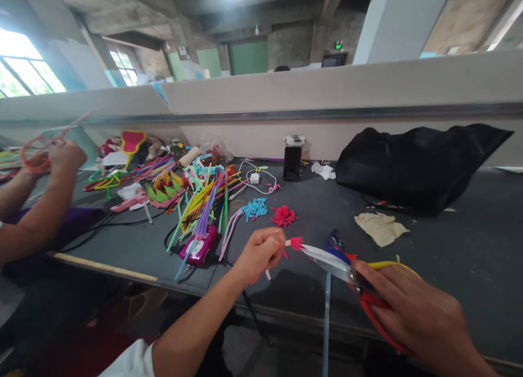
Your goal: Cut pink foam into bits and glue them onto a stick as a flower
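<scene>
My left hand (263,254) is closed in a pinch on a small red-tipped fuzzy piece (296,243), whose pale stem shows at the fingertips. My right hand (412,306) grips a pair of scissors (333,264) with red handles. The blades point left, and their tips meet or overlap the red end; I cannot tell whether they touch it. Behind my left hand lie a heap of short red pieces (284,216) and a heap of short blue pieces (255,208). A blue object (335,246) lies behind the blades, partly hidden by them.
Coloured pipe cleaners (204,197) and a magenta device (201,246) lie to the left. Further back are a white charger cable (269,182), a black box-shaped object (292,163), a black bag (404,164) and a beige cloth (381,227). A co-worker's hands (65,156) hold an orange loop.
</scene>
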`<state>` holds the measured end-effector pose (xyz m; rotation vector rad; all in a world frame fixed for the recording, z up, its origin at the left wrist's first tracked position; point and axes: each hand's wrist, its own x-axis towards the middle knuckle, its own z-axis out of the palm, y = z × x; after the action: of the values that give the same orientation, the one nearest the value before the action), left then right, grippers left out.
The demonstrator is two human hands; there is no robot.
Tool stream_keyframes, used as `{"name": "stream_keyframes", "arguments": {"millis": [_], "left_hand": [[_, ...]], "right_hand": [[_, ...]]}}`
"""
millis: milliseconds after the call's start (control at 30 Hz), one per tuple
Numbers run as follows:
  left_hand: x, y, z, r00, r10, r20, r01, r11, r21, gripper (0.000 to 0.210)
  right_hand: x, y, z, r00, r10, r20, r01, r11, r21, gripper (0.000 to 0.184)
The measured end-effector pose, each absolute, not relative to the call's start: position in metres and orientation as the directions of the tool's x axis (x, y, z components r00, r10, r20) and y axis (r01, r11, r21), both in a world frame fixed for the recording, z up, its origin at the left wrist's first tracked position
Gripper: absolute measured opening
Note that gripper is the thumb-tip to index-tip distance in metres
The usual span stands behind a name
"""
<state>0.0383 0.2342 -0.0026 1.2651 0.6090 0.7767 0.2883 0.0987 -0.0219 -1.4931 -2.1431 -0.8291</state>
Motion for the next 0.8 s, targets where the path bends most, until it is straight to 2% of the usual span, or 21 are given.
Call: {"name": "stream_keyframes", "arguments": {"millis": [800], "left_hand": [[0.0383,0.235,-0.0059,0.616,0.787,0.023,-0.182,0.114,0.977,0.031]], "right_hand": [[0.2923,0.0978,-0.0261,-0.379,0.704,0.601,0.925,0.275,0.261,0.034]]}}
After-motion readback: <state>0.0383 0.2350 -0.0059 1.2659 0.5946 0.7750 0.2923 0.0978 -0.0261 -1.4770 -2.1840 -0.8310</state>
